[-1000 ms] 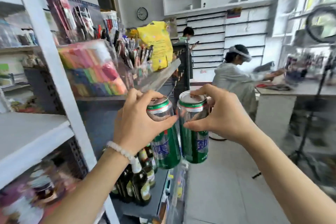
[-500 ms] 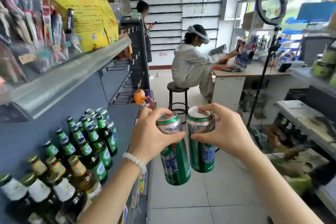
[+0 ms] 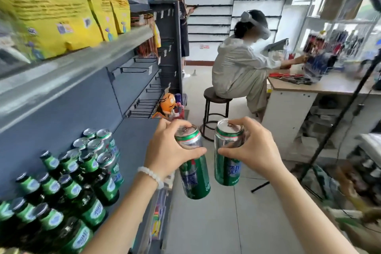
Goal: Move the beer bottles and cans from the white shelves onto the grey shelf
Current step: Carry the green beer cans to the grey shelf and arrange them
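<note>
My left hand [image 3: 167, 148] grips the top of a green beer can [image 3: 194, 175], tilted a little, just off the front edge of the grey shelf [image 3: 136, 140]. My right hand [image 3: 251, 148] holds a second green beer can [image 3: 227, 167] upright beside it, over the aisle floor. Several green beer bottles [image 3: 68, 192] stand crowded on the left part of the grey shelf. Several cans [image 3: 99, 144] stand behind them. The right part of that shelf board is bare.
Yellow bags [image 3: 61, 6] fill the shelf above. Wire hooks [image 3: 142, 107] and an orange toy [image 3: 168, 103] are at the shelf's far end. A person sits on a stool [image 3: 216, 107] at a desk [image 3: 309, 88]; another stands behind. A tripod leg [image 3: 334, 130] crosses the right.
My view has swung right and down along the grey shelf, bringing the bottles and cans closer. Both hands keep their cans, now lower and nearer the shelf edge.
</note>
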